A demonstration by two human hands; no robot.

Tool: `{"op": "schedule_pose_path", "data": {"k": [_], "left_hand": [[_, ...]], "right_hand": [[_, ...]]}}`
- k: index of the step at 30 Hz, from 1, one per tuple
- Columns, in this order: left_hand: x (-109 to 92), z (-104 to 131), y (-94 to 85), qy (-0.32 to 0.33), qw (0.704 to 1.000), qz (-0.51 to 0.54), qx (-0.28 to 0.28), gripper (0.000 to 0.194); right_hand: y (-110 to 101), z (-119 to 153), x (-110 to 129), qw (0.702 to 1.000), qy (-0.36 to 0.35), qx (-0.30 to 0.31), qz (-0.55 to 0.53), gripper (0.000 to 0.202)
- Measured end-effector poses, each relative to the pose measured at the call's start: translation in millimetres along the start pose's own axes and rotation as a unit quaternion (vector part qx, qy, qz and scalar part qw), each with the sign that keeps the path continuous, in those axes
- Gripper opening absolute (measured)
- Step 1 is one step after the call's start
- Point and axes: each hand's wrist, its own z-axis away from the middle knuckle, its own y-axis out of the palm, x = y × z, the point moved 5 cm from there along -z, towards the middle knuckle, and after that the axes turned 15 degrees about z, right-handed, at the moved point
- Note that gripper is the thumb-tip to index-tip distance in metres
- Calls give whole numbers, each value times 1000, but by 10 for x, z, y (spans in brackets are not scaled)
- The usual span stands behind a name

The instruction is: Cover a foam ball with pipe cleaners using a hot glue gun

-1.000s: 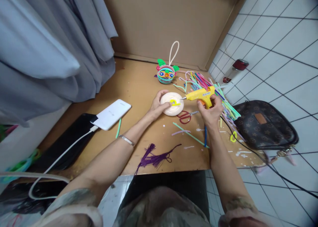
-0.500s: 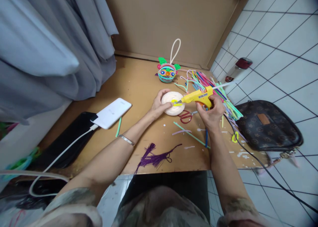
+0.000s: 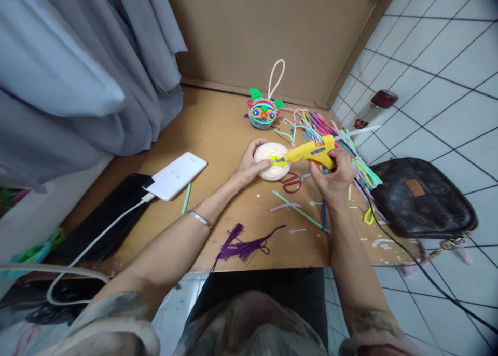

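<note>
My left hand [image 3: 252, 164] is closed on the edge of a pale round disc [image 3: 274, 175]; I cannot tell what it is made of. My left thumb rests on its face beside a small yellow piece [image 3: 278, 163]. Closed around the grip of a yellow hot glue gun [image 3: 309, 151] is my right hand [image 3: 335, 177]. The gun's nozzle points left, right at the yellow piece, and a clear glue stick [image 3: 360, 131] juts from its back. Red-handled scissors [image 3: 291, 182] lie partly under the disc.
Behind stands a colourful animal-faced ornament [image 3: 263, 113], near a heap of pipe cleaners [image 3: 330, 130]. A purple tassel [image 3: 241, 249] lies in front. White power bank [image 3: 177, 175] sits left, dark handbag [image 3: 422, 197] right. The gun's black cord [image 3: 404, 247] trails over the table edge.
Hardly anything differs: both hands, the disc and the glue gun keep the same places relative to each other. The whole view has shifted very slightly.
</note>
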Motion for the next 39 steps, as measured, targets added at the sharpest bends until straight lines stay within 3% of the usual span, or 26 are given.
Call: {"op": "schedule_pose_path", "data": {"k": [4, 17, 39], "left_hand": [[6, -10, -13, 6, 1000, -7, 0, 70], [137, -76, -102, 13, 999, -19, 25, 76], [123, -68, -101, 24, 999, -17, 29, 74]], "right_hand": [[-12, 0, 1, 1000, -17, 0, -1, 25], [-68, 35, 46, 988, -120, -94, -6, 19], [-102, 54, 84, 983, -135, -122, 28, 16]]}}
